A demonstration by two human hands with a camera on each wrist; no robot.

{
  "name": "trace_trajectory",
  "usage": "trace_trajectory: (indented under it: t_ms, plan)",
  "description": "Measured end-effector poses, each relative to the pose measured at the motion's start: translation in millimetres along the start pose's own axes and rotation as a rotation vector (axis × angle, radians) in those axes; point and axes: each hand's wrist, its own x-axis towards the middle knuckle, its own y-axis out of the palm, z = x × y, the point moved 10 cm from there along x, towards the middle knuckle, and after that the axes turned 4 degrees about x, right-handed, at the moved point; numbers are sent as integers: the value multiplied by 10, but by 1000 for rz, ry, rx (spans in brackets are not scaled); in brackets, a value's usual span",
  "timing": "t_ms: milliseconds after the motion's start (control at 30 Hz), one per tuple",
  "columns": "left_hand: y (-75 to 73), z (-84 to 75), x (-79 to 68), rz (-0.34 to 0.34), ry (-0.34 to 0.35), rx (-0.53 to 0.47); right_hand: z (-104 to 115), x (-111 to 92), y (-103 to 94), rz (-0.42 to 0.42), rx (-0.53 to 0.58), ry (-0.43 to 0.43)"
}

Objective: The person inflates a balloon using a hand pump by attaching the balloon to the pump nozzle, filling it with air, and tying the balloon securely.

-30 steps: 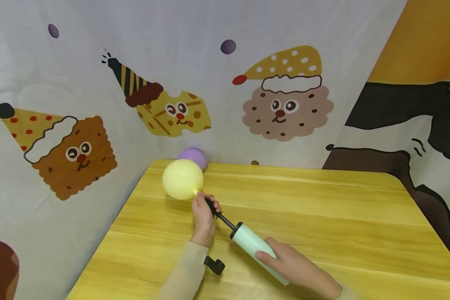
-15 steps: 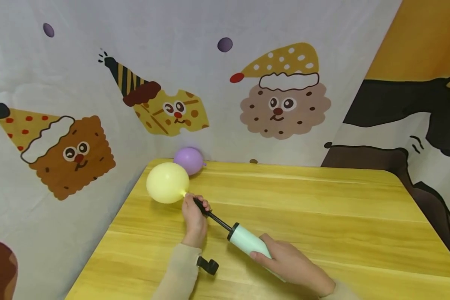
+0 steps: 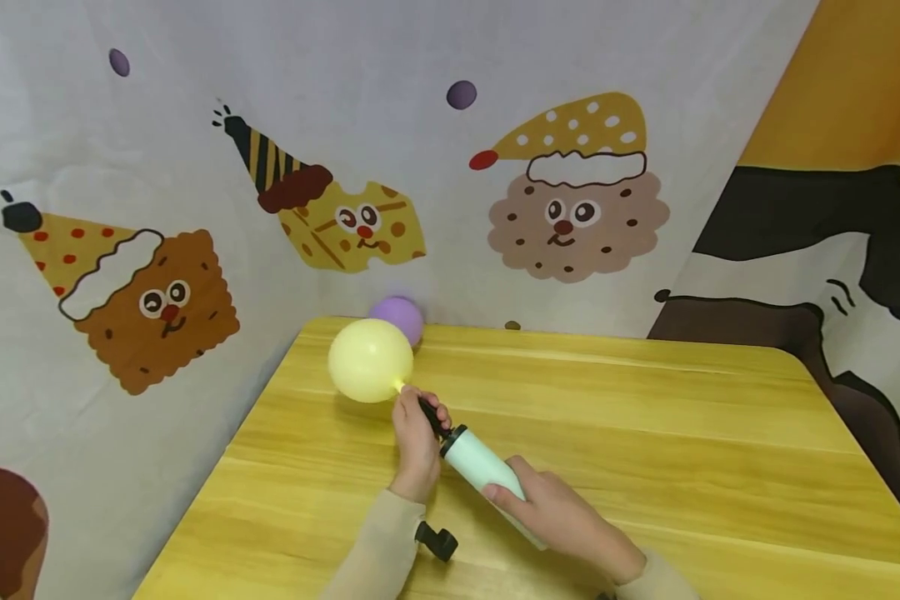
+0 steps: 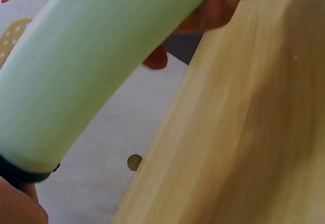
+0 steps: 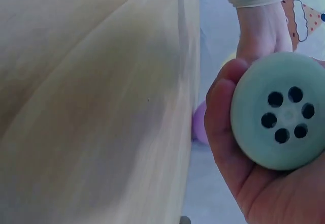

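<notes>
L hand (image 3: 418, 442) is curled round the black pump handle (image 3: 431, 416), thumb up by the yellow balloon's (image 3: 370, 361) neck (image 3: 400, 386), prob. to keep it snug on the tip. R hand (image 3: 566, 515) grips the mint-green pump barrel (image 3: 482, 465) at 4 o'clock from there, approx. in line, presumably so force runs straight. Yellow balloon sits at 11 o'clock off L hand, w/ room round it. Purple balloon (image 3: 411, 317): behind, abt 1 o'clock, near the table's (image 3: 645, 433) back edge; can't tell if they touch.

Pale yellow balloon (image 3: 370, 360) centre-left, purple balloon (image 3: 403, 313) above, mint-green pump (image 3: 482, 467) lower centre, and yellow wood-grained table (image 3: 682, 433) across the bottom!
</notes>
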Motion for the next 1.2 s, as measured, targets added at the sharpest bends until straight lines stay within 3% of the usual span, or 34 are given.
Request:
trace_trajectory:
  t_ms: [133, 300, 500, 600, 800, 1000, 1200]
  plan:
    - [-54, -116, 120, -19, 20, -14, -40, -107, -66, 34, 38, 7]
    - [-261, -315, 308, -100, 54, -73, -125, -288, -224, 99, 17, 6]
    - [-398, -326, 414, -122, 34, -92, -225, -408, -342, 116, -20, -7]
    - [-378, -258, 373, -122, 25, -88, -200, -382, -327, 90, -76, -26]
    - [-201, -59, 197, -89, 2, -69, -114, -266, -251, 11, -170, -8]
    - [-31, 160, 0, -55, -48, -24, -47, -94, -133, -15, -125, 18]
    - [-38, 204, -84, -29, -51, 3, 0, -13, -67, 3, -78, 13]
